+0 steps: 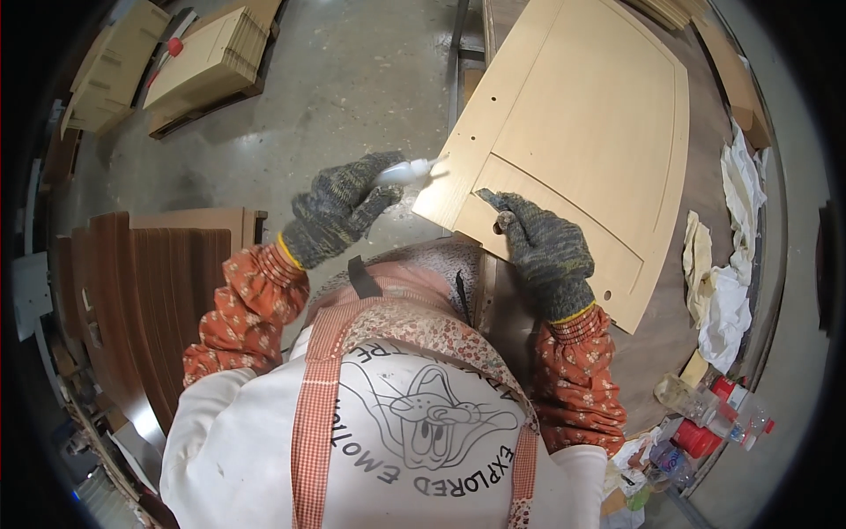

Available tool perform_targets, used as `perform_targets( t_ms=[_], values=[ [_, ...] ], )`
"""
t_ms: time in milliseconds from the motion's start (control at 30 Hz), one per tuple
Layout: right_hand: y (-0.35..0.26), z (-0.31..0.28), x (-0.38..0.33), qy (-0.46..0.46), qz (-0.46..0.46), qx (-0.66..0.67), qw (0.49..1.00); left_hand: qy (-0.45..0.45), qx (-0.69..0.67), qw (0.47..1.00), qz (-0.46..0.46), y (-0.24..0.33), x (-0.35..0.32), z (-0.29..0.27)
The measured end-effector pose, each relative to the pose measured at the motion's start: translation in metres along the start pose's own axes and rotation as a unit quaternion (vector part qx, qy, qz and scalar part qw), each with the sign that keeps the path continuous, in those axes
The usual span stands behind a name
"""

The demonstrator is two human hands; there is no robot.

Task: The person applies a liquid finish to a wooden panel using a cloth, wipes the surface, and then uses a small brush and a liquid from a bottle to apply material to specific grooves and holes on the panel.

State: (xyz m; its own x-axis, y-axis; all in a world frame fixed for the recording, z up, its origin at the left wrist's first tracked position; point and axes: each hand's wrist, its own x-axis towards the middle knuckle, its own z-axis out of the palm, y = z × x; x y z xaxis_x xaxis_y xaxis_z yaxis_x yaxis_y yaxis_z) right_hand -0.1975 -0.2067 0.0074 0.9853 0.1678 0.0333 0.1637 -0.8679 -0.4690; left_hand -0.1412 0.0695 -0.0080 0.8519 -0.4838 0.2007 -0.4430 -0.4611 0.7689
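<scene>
My left hand, in a dark grey knitted glove, is closed around a small white squeeze bottle with a narrow nozzle. The nozzle points right, at the left edge of a pale wood-coloured door panel with grooved lines and a few small holes. My right hand, gloved alike, rests over the panel's near end with fingers bent together beside a groove. Something small and dark shows at its fingertips, but I cannot make out what it is.
The panel lies on a brown-topped bench. Crumpled white paper and several plastic bottles are along its right side. Brown panels stand stacked at left; pale panels lie on a pallet at far left.
</scene>
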Motion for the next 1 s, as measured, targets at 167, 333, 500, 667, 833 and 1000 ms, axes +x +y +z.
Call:
perform_targets(
  t_ms=[167, 333, 500, 667, 833, 1000],
  values=[
    [0.004, -0.015, 0.005, -0.04, -0.09, -0.054, 0.994, 0.176, -0.242, 0.947, -0.116, 0.017, -0.002, 0.048],
    [0.003, -0.031, 0.023, -0.071, -0.163, -0.035, 0.984, 0.235, -0.288, 0.918, -0.141, 0.028, 0.017, 0.079],
    [0.004, -0.03, 0.025, -0.112, -0.176, -0.065, 0.976, 0.278, -0.28, 0.91, -0.125, 0.015, 0.018, 0.106],
    [0.008, -0.028, 0.025, -0.121, -0.214, -0.061, 0.968, 0.306, -0.252, 0.911, -0.113, 0.011, 0.025, 0.117],
    [0.015, -0.027, 0.028, -0.148, -0.233, -0.088, 0.957, 0.27, -0.276, 0.92, -0.069, 0.016, 0.029, 0.106],
    [0.008, -0.031, 0.038, -0.227, -0.243, -0.135, 0.933, 0.282, -0.189, 0.937, -0.087, 0.011, 0.028, 0.107]
  ],
)
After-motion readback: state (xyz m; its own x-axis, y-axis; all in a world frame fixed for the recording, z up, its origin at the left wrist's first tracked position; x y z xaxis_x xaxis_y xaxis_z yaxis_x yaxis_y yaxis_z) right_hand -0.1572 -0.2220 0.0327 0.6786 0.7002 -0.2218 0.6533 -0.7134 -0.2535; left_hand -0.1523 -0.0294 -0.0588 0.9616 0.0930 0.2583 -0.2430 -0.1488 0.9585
